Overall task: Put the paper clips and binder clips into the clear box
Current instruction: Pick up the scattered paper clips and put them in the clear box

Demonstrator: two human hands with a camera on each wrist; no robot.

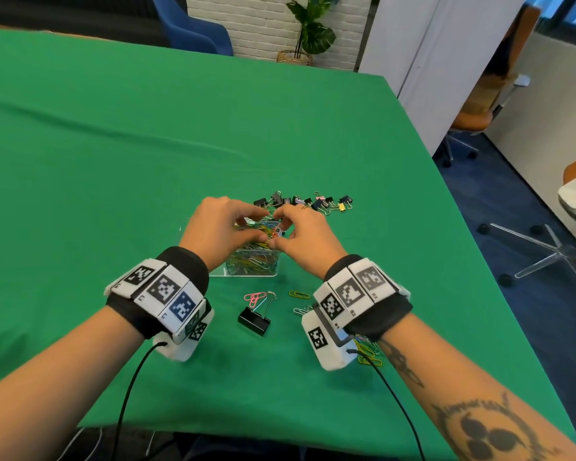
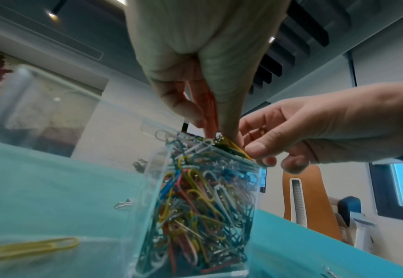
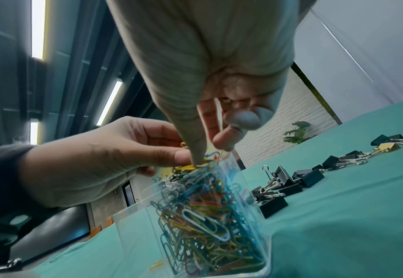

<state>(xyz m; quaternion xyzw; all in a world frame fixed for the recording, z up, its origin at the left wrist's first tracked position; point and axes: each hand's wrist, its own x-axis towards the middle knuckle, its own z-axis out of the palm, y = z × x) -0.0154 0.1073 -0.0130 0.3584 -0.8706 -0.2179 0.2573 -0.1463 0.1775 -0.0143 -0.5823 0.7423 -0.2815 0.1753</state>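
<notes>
your left hand [image 1: 218,227] and right hand [image 1: 305,239] both pinch paper clips [image 2: 229,145] heaped at the rim of the brim-full clear box [image 1: 251,266] on the green cloth [image 1: 113,144], binder clips [image 1: 308,202] lying just behind.

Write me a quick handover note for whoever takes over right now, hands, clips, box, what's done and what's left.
Left hand: over the clear box mouth, fingertips pinching paper clips at the top.
Right hand: beside it at the box rim, fingers curled on the same heap of clips.
Done: the box is packed nearly to the brim with coloured paper clips.
Left: the row of binder clips behind the box, one large black binder clip in front, a pink paper clip beside it, and loose paper clips under the right wrist.
</notes>
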